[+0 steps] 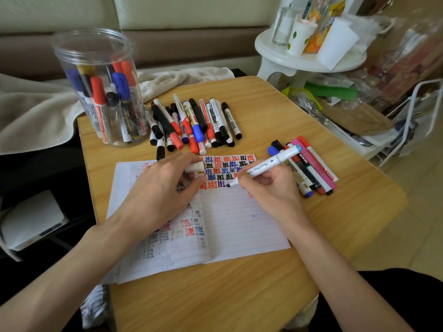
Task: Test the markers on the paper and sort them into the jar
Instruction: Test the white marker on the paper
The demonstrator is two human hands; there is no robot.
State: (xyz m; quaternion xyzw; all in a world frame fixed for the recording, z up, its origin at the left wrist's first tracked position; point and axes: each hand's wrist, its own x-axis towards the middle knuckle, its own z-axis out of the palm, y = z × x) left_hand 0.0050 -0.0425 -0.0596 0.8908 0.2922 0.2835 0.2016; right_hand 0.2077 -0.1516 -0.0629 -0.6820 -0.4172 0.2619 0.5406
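Two grips over paper (239,224): right hand (271,185) fingers (249,180) tight on white marker (266,165), left hand (158,185) fingers (189,156) around white cap (194,167).

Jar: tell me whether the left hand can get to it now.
Probably yes: the jar stands open beyond the left hand, with bare table between them, though that hand pinches a white cap.
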